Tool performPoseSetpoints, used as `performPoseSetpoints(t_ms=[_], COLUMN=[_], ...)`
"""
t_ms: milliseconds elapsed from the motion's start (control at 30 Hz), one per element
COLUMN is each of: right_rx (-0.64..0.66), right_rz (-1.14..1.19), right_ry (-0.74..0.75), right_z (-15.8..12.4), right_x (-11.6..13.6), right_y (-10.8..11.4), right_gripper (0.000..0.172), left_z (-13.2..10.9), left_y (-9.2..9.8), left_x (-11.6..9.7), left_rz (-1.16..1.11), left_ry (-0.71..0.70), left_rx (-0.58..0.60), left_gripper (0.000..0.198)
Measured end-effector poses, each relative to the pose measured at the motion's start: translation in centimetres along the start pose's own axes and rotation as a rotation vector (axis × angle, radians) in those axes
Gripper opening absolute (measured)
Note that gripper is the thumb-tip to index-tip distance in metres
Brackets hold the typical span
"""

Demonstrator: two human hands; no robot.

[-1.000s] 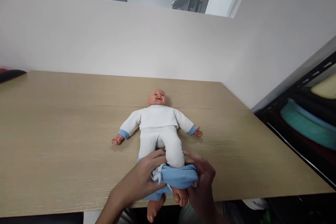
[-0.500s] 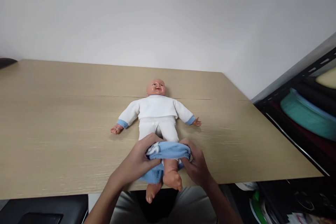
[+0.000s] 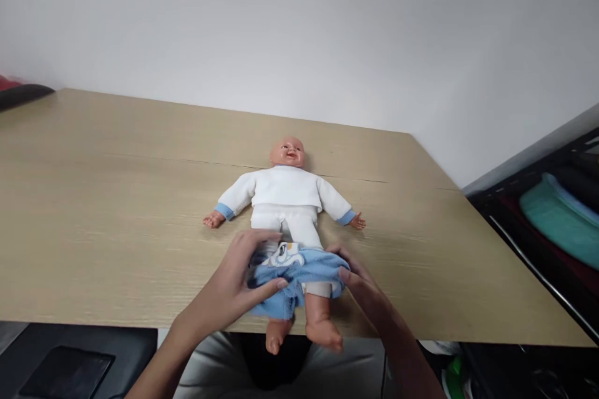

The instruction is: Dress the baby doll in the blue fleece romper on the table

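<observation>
A baby doll [image 3: 291, 153] lies on its back, head toward the wall, in a white top [image 3: 286, 187] with blue cuffs and white leggings [image 3: 306, 230]. Bunched round its lower legs are blue pants [image 3: 294, 274] with a cartoon print; both bare feet stick out below. My left hand [image 3: 234, 274] rests at the left side of the pants, open, its thumb stretched out over the fabric. At the other side my right hand [image 3: 358, 277] pinches the edge of the pants between thumb and fingers. Some fingertips are hidden behind the cloth.
The doll lies near the front edge of a wooden table [image 3: 140, 230], its feet at that edge. A black shelf [image 3: 538, 249] with a teal item [image 3: 556, 218] stands on the right. A dark flat object [image 3: 68, 371] lies on a black seat at lower left.
My left hand has loosened its grip on the pants and its fingers have spread. The print on the pants shows more now. The view has shifted slightly.
</observation>
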State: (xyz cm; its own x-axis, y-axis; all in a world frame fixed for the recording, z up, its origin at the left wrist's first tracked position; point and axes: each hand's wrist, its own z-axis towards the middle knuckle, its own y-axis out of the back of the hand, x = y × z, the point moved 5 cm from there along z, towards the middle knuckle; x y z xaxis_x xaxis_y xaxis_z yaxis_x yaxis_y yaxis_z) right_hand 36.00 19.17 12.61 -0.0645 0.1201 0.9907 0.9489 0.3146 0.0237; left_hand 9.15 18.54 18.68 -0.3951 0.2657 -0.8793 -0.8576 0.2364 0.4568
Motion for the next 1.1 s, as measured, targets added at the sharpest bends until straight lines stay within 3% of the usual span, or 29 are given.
performPoseSetpoints(t_ms=[67,167,300,467,533,633,800,1000,1100], right_rx=[0.002,0.021,0.112,-0.137,-0.174,-0.134,-0.065,-0.212,-0.293], right_rz=[-0.137,-0.337,-0.243,-0.038,-0.040,-0.148,-0.226,-0.230,-0.310], right_ry=[0.038,0.166,0.213,0.115,0.116,0.158,0.256,0.340,0.343], right_z=[0.3,0.9,2.4,6.0,7.2,8.2,8.6,11.6,13.2], right_x=[1.7,4.4,5.2,2.9,2.3,2.3,3.3,3.4,2.9], right_y=[0.0,-0.3,-0.9,-0.1,0.0,0.3,0.6,0.3,0.5], right_gripper=[0.030,0.020,0.017,0.037,0.039,0.035,0.028,0.025,0.026], left_z=[-1.8,-3.7,-3.8,-1.3,-0.1,1.3,2.6,5.5,7.3], left_y=[0.4,0.5,0.1,-1.1,-1.5,-0.5,2.4,2.7,2.3], left_x=[1.4,3.3,4.2,4.6,4.5,3.8,3.2,4.6,4.6], left_rz=[0.033,-0.081,-0.265,-0.563,-0.614,-0.508,-0.258,-0.312,-0.286], left_ry=[0.046,0.131,0.151,0.260,0.319,0.303,0.135,0.146,0.123], left_rx=[-0.073,-0.070,-0.026,-0.170,-0.205,-0.164,-0.023,-0.248,-0.234], left_gripper=[0.054,0.038,0.020,0.031,0.036,0.040,0.034,0.033,0.035])
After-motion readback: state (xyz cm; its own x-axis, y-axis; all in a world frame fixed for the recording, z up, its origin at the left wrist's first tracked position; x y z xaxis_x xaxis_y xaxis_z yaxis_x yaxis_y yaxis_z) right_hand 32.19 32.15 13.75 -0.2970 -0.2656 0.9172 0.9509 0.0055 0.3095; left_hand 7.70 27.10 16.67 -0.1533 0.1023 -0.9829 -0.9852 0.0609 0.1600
